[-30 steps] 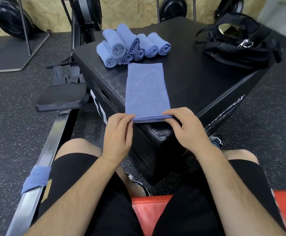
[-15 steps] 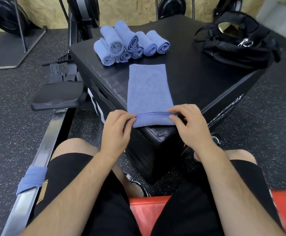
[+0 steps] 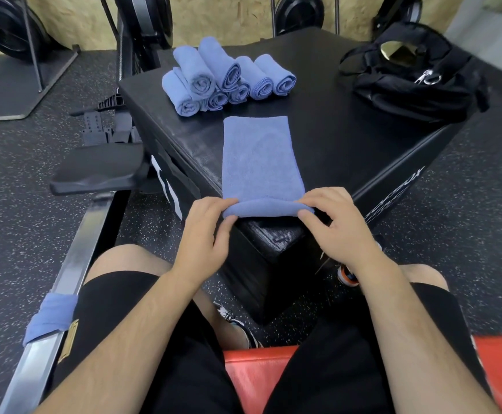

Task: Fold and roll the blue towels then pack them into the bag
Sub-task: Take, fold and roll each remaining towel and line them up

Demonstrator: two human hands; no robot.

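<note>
The soft, light blue microfibre towel (image 3: 260, 162), folded into a long strip, lies flat on the black padded box (image 3: 333, 150), its near end curled into a first turn. The left grip (image 3: 205, 234) and right grip (image 3: 338, 228) each pinch that turn at a corner. Being limp cloth, it probably needs even pressure at both ends to roll tight.

Towels (image 3: 261, 156) were all periwinkle blue, box (image 3: 348, 150) and bag (image 3: 417, 82) plain black, floor (image 3: 25, 180) black with white speckles, seat (image 3: 255, 375) red.

Even indoor light, bowed edges
</note>
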